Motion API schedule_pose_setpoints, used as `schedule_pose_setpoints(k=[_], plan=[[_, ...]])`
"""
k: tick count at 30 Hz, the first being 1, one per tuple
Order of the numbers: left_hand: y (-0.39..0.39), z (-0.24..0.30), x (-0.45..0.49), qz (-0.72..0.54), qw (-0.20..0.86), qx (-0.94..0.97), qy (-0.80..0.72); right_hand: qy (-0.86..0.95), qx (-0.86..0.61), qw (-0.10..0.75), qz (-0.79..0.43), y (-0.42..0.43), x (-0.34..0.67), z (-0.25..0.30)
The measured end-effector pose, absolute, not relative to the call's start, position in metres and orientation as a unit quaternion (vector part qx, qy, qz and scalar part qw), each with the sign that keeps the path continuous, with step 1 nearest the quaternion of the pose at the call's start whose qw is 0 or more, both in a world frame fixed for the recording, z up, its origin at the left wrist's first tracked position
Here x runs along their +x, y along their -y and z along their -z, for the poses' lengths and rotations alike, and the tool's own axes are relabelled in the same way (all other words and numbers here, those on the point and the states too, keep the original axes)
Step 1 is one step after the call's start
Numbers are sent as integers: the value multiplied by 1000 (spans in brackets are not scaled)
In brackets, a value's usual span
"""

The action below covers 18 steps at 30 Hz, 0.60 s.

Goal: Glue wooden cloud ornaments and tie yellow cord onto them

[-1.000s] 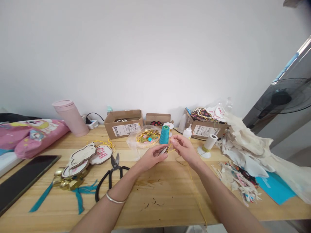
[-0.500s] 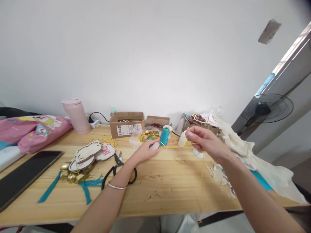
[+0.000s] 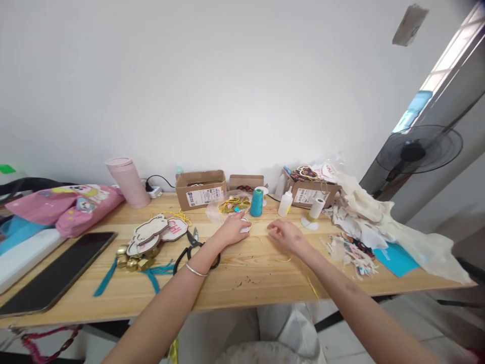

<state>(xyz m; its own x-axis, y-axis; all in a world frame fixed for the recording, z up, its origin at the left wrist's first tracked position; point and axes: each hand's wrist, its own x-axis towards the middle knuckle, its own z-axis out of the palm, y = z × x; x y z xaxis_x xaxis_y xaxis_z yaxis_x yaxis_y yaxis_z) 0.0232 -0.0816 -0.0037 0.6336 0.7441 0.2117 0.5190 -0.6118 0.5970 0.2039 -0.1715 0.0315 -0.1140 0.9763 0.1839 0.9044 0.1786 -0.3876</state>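
My left hand point(image 3: 232, 229) is closed on a small white rounded piece point(image 3: 245, 226) with a darker edge, held low over the table just in front of a teal thread cone point(image 3: 256, 203). Thin yellow cord point(image 3: 261, 239) runs by that piece and lies in loose curves on the wood. To the right, my right hand point(image 3: 285, 235) has its fingers curled in a pinch on the cord, though the exact grip is partly hidden. Black-handled scissors point(image 3: 194, 246) lie open beside my left forearm. Left of them are cream lettered plaques point(image 3: 150, 230) with brass bells point(image 3: 132, 264) and teal tassels.
Cardboard boxes point(image 3: 201, 190) line the wall, with a glue bottle point(image 3: 285, 204) and a white spool point(image 3: 315, 210) toward the right. Fabric scraps point(image 3: 354, 255) and cream cloth point(image 3: 409, 242) cover the right side. A phone point(image 3: 56, 273) and pink tumbler point(image 3: 129, 183) stand left.
My right hand has come down and left, closer to my left hand, and the cord between them has slackened. The camera view has shifted somewhat, showing more of the right side.
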Motion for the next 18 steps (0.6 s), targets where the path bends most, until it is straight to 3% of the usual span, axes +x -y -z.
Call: schedule_pose_setpoints(k=[5, 9, 13, 18], plan=[[107, -8, 18, -260, 301, 808, -435, 763, -607, 203, -88, 137, 184, -13], [131, 2, 12, -209, 528, 672, -476, 780, -589, 181, -107, 118, 187, -10], [137, 12, 17, -246, 732, 449, -449, 784, -578, 182, -137, 114, 192, -33], [130, 10, 46, -246, 863, 228, -377, 796, -561, 172, -150, 123, 185, -70]])
